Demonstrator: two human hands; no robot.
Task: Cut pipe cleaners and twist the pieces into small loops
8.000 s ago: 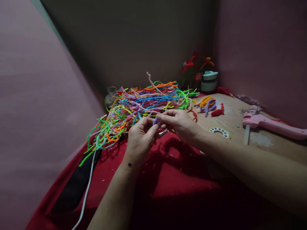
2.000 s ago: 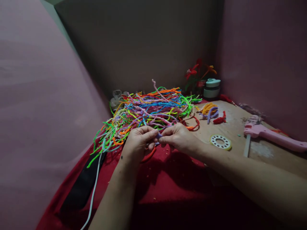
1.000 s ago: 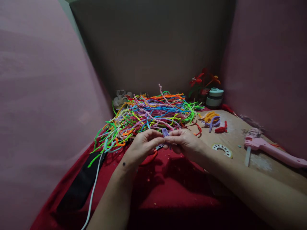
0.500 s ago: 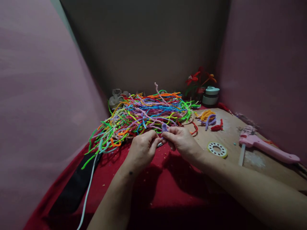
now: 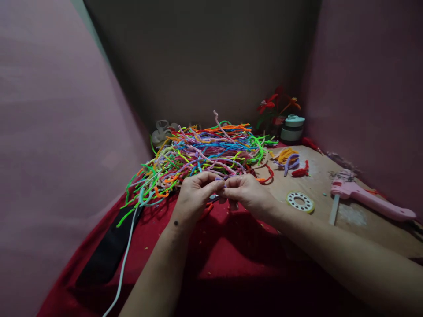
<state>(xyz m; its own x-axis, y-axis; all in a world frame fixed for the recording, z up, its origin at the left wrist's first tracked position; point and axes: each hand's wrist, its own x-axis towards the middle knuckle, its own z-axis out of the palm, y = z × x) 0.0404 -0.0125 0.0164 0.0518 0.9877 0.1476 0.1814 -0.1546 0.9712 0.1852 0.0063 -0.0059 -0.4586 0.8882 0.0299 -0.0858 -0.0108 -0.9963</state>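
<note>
My left hand [image 5: 200,191] and my right hand [image 5: 246,191] meet fingertip to fingertip over the red cloth. Between their pinched thumbs and forefingers is a small purple pipe cleaner [image 5: 218,179], mostly hidden by the fingers. Right behind the hands lies a big heap of pipe cleaners [image 5: 211,149] in many colours. Some loose orange and red pieces show near the hands.
On the brown board [image 5: 317,176] at right are a pink glue gun [image 5: 373,200], a white tape roll [image 5: 300,202] and small pipe cleaner bundles [image 5: 287,156]. A lidded jar [image 5: 292,129] and red flowers [image 5: 267,104] stand behind. At left lie a black flat object [image 5: 105,251] and a white cable [image 5: 123,264].
Both hands have come closer together. The purple pipe cleaner, which stood up above the right fingertips, is now lower and mostly covered by the fingers. The view has shifted slightly.
</note>
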